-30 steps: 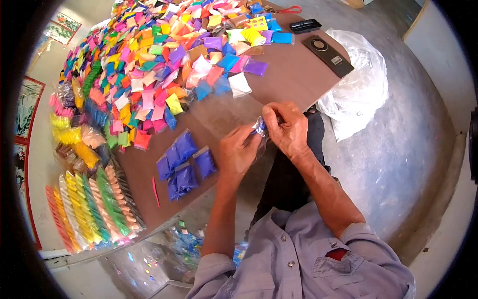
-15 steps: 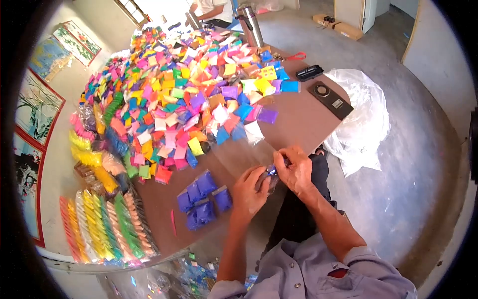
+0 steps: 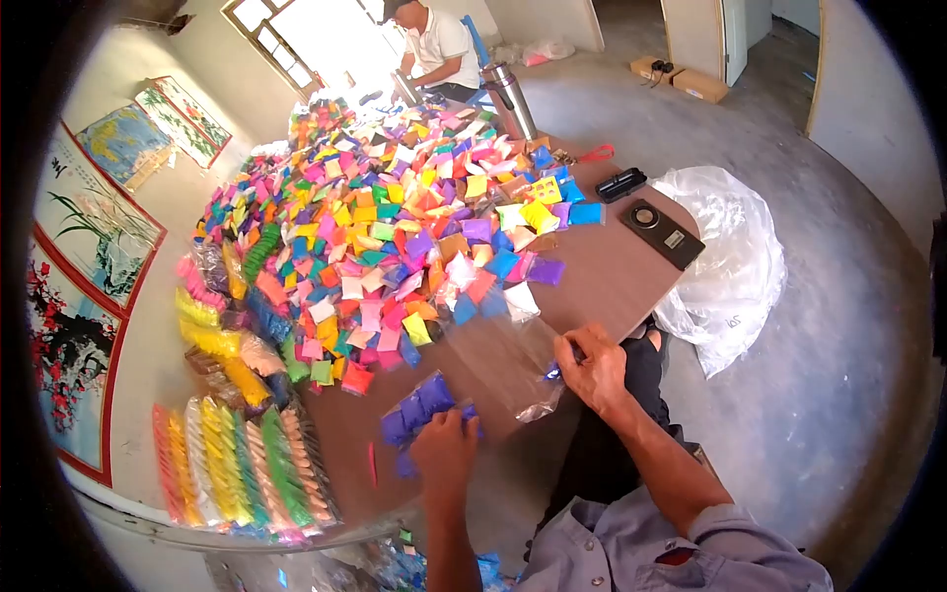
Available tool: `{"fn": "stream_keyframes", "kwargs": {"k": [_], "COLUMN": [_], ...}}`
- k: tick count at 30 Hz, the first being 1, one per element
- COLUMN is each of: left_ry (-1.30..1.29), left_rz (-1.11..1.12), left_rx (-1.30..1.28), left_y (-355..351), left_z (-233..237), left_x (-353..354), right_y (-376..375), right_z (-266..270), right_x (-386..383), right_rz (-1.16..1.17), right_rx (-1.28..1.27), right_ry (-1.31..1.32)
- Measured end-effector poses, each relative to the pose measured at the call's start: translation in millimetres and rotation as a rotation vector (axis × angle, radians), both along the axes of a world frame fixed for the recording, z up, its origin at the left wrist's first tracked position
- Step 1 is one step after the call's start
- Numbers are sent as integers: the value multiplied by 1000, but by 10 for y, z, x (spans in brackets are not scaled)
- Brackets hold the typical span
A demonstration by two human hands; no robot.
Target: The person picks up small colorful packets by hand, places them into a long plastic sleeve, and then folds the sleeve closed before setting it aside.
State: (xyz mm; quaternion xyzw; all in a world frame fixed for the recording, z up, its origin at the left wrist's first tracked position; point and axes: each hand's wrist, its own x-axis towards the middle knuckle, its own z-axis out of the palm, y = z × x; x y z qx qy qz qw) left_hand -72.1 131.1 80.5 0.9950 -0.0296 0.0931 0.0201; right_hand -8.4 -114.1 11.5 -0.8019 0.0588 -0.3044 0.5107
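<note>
My left hand is at the small group of blue-purple packets near the table's front edge, its fingers bent down over the right-hand packets; what they grip is hidden. My right hand is closed on the edge of a clear plastic bag that lies flat on the brown table. Something small and blue shows by the right fingertips. A thin pink strip lies left of the packets.
Many colourful packets are heaped behind. Rows of bagged packets line the left edge. A dark scale, a black case and a metal flask stand rightward. Another person sits behind; a white plastic bag hangs right.
My left hand has moved away from my right hand, down and left to the blue-purple packets. The clear bag now lies spread out beside my right hand. The view has shifted, showing more of the other person.
</note>
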Motion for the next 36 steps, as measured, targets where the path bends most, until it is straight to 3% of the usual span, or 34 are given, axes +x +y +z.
{"fn": "stream_keyframes", "kwargs": {"k": [6,11,23,25,27,28,30,33,36], "left_ry": [64,43,85,-25,7,36,111,23,-17], "left_rz": [10,-93,-204,-266,-155,-147,89,167,106], "left_rx": [19,-161,-322,-337,-635,-643,-990,-1184,-1190], "left_y": [16,-112,41,110,92,91,52,-202,-343], "left_z": [-72,-43,-180,-203,-103,-45,57,97,-326], "left_x": [5,-47,124,170,183,179,253,377,578], "right_y": [-4,-10,-3,10,-2,3,-3,19,8], "right_z": [27,-28,-117,-159,-129,-99,-72,-113,-93], "right_x": [-21,-18,31,3,24,0,5,28,20], "right_rz": [8,25,26,22,24,32,40,17,33], "right_rx": [8,21,-31,-12,2,18,28,-6,3], "right_ry": [-31,-31,-37,-45,-3,-13,-12,-22,-7]}}
